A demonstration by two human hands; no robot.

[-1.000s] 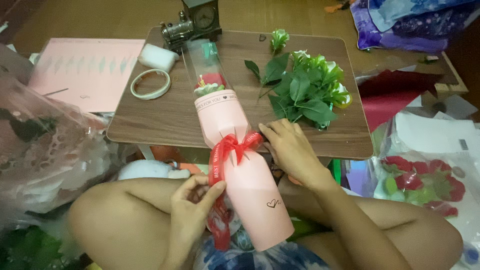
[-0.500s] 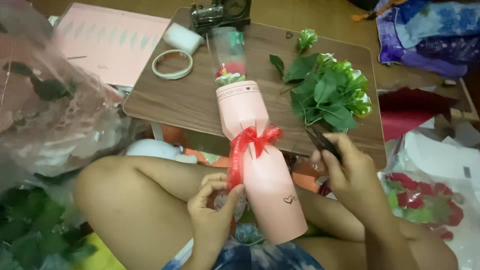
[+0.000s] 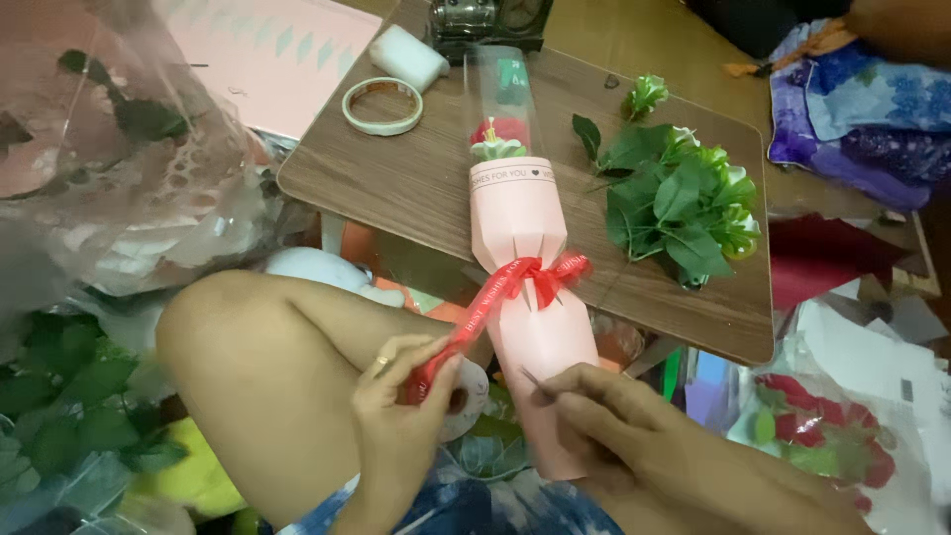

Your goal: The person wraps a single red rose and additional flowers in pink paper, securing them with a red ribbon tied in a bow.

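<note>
A pink paper-wrapped bouquet (image 3: pixel 520 223) with a clear plastic top holds a red flower (image 3: pixel 500 132). It lies from the wooden board (image 3: pixel 416 188) down onto my lap. A red ribbon bow (image 3: pixel 545 272) is tied round its middle. My left hand (image 3: pixel 406 416) pinches the long ribbon tail (image 3: pixel 475 312) and pulls it down to the left. My right hand (image 3: pixel 604 416) rests on the lower end of the wrap and holds a thin metal tool (image 3: pixel 532 377), of which only the tip shows.
On the board lie a tape roll (image 3: pixel 381 106), a white foam block (image 3: pixel 409 57) and a bunch of green leaves (image 3: pixel 684 203). A pink sheet (image 3: pixel 277 54) and clear plastic wrap (image 3: pixel 129 188) are on the left. Purple cloth (image 3: pixel 862 99) and bagged red flowers (image 3: pixel 832 441) are on the right.
My right hand left the bow, went to the board's right edge, then came down to the lower wrap with a thin tool. My left hand kept hold of the ribbon tail.
</note>
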